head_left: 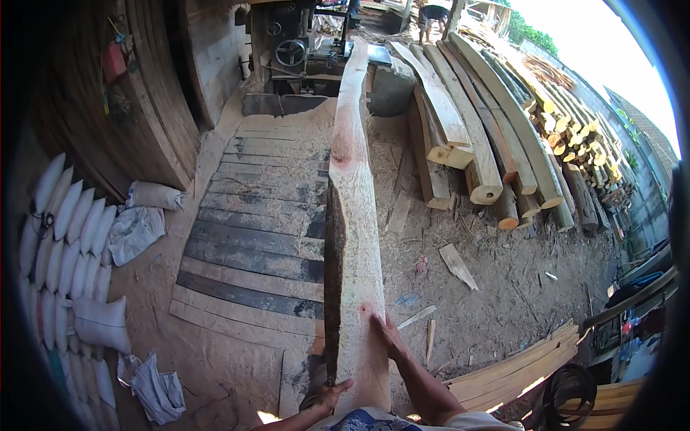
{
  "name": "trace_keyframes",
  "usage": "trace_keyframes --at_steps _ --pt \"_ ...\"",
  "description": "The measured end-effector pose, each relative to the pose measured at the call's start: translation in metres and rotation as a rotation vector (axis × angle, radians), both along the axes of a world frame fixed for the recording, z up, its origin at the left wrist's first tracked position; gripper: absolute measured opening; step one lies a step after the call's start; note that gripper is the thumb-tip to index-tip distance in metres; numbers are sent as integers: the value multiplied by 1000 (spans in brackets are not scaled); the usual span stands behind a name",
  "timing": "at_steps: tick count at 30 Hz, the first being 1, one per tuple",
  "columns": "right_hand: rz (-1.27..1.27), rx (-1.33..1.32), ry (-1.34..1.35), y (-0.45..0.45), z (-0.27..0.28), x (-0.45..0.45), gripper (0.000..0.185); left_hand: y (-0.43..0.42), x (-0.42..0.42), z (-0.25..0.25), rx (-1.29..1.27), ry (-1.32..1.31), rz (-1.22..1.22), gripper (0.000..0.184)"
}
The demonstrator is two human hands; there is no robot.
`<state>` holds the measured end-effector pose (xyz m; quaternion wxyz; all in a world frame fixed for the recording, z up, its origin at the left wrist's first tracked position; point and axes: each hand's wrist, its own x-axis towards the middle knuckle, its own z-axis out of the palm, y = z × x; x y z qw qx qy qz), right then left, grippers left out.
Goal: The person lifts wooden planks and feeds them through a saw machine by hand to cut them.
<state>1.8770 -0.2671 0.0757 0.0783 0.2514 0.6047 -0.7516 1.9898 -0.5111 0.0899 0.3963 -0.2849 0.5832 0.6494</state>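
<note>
In the head view, a long plank (359, 237) runs from the wearer's waist straight ahead to a machine (291, 54) with a handwheel, its far end beside the machine. Dark bark lines part of its left edge. The left hand (330, 395) is at the near end, on the left edge, thumb laid over the top face. The right hand (389, 339) touches the right edge a little farther forward, just beside a small reddish knot. The other fingers of both hands are mostly hidden, so I cannot tell how tightly they close.

Left of the plank, sawdust-strewn floor boards (244, 248) lie in rows, with stacked white sacks (100, 323) beyond them. To the right are thick beams (480, 151), piled logs (578, 144) and, nearer, flat boards (510, 370) beside a black coil (569, 391). Another person (433, 13) bends in the background.
</note>
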Motion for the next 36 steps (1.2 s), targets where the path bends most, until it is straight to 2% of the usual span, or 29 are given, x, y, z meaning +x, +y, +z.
trace_keyframes --at_steps 6,8,11,15,18,21,24,27,30,32,36 --pt "-20 -9 -40 23 12 -51 63 25 -48 -18 -11 161 -26 58" --pt "-18 -30 -29 31 13 -69 63 28 -56 -57 -49 61 -75 59" --pt "10 13 -67 45 13 -99 62 39 -86 -58 -56 -12 -81 59" --pt "-9 54 -75 53 21 -138 62 58 -137 -22 21 47 4 57" --pt "-17 38 -71 65 9 -170 61 72 -173 -14 53 249 44 56" --pt "-20 30 -45 78 5 -208 61 82 -220 5 8 230 -47 55" --pt "-19 7 -30 93 6 -250 60 99 -265 9 -76 11 -71 54" --pt "-8 20 -46 111 -1 -303 60 116 -316 16 -50 27 -26 53" --pt "6 41 -76 128 5 -361 60 133 -366 -9 -9 31 -6 56" --pt "-8 45 -119 138 10 -398 59 143 -397 -24 -18 123 -14 58" --pt "-40 23 -29 158 15 -483 57 174 -485 -4 43 153 79 53"
